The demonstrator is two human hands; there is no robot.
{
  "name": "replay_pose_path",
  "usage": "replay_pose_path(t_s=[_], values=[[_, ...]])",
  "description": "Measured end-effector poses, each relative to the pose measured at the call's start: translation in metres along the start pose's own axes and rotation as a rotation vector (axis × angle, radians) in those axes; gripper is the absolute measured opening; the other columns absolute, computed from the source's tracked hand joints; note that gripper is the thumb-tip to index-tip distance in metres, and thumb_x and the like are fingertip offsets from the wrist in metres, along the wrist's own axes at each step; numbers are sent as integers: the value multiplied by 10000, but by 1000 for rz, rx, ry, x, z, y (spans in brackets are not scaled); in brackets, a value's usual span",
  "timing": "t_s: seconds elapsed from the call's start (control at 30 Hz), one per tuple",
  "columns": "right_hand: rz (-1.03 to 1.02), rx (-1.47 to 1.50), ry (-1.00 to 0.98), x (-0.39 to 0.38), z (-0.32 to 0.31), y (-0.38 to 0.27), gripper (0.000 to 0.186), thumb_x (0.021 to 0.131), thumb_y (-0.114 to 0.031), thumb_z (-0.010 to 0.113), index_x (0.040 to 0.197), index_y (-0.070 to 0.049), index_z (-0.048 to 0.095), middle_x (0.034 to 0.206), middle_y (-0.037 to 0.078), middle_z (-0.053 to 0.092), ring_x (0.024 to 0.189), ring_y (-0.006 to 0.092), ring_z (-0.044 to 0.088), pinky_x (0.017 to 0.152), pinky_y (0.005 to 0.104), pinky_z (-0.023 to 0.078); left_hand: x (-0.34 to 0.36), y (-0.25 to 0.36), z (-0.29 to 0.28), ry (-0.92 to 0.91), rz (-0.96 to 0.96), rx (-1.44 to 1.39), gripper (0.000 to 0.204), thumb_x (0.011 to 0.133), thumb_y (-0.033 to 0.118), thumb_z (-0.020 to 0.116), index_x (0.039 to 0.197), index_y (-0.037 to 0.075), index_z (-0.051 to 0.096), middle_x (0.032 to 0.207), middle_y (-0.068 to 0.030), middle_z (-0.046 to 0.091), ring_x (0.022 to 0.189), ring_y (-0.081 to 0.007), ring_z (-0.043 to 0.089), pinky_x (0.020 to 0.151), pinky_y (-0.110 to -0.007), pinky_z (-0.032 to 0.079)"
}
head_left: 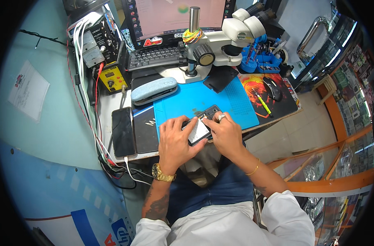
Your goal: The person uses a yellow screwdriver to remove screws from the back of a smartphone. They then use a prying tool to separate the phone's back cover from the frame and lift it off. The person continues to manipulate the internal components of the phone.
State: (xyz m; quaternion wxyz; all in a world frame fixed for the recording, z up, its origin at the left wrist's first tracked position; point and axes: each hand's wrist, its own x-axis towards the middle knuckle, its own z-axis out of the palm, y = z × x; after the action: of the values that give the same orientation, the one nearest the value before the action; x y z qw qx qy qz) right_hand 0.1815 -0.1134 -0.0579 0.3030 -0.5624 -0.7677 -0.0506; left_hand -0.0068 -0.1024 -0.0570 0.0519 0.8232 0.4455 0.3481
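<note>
A dark smartphone (214,110) with its back cover off lies tilted at the front edge of the blue work mat (176,104). Its pale battery (198,132) shows between my hands. My left hand (174,138) grips the phone's left and lower edges, thumb across the bottom, fingertips along the side. With curled fingers, my right hand (228,136) holds the phone's right side. The right index fingertip touches the part just above the battery, near a small light-coloured piece. Whether that piece is between the fingers is too small to tell.
A glasses case (154,91), a dark phone-sized panel (220,79) and a microscope (203,54) stand behind. At left are a charging phone (124,132), cables and a yellow bench unit (113,77). To the right lie a yellow-green pen-like tool (263,104) and a mouse (272,89).
</note>
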Motion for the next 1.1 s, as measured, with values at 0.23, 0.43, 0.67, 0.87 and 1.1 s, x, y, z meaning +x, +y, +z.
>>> replay_pose_path(t_s=[0.23,0.43,0.67,0.87,1.1], values=[[80,272,48,5,-9,13,215,874,-48,683,1074,-47,762,930,133,666,857,295,648,676,377,531,-1,-1,-2,-1,-8,-17,668,687,433,866,1254,117,711,1141,-71,636,1063,-276,567,931,-434,415],[448,910,174,22,-24,38,261,996,-145,680,1194,20,720,918,13,617,846,108,551,771,287,466,0,1,-3,-8,13,-15,664,665,419,884,1236,121,718,1146,-69,637,1071,-273,567,933,-420,408],[148,618,250,3,-47,55,264,997,-169,698,1196,0,736,905,-4,592,782,83,477,679,247,397,10,-17,-16,-100,65,-112,677,649,350,902,1250,119,694,1186,-81,652,1082,-289,571,944,-427,425],[465,945,111,-14,-61,65,168,967,-118,715,1058,18,753,828,-6,628,706,69,557,618,236,433,31,-34,-51,-420,111,-273,699,635,275,909,1271,121,663,1256,-67,667,1160,-293,571,1052,-419,413],[372,491,-267,-9,-56,71,206,869,-84,719,1052,9,717,816,98,704,745,216,694,657,358,540,18,-40,-40,-425,143,-133,670,711,294,862,1323,131,645,1372,-86,609,1284,-298,527,1130,-497,351]])
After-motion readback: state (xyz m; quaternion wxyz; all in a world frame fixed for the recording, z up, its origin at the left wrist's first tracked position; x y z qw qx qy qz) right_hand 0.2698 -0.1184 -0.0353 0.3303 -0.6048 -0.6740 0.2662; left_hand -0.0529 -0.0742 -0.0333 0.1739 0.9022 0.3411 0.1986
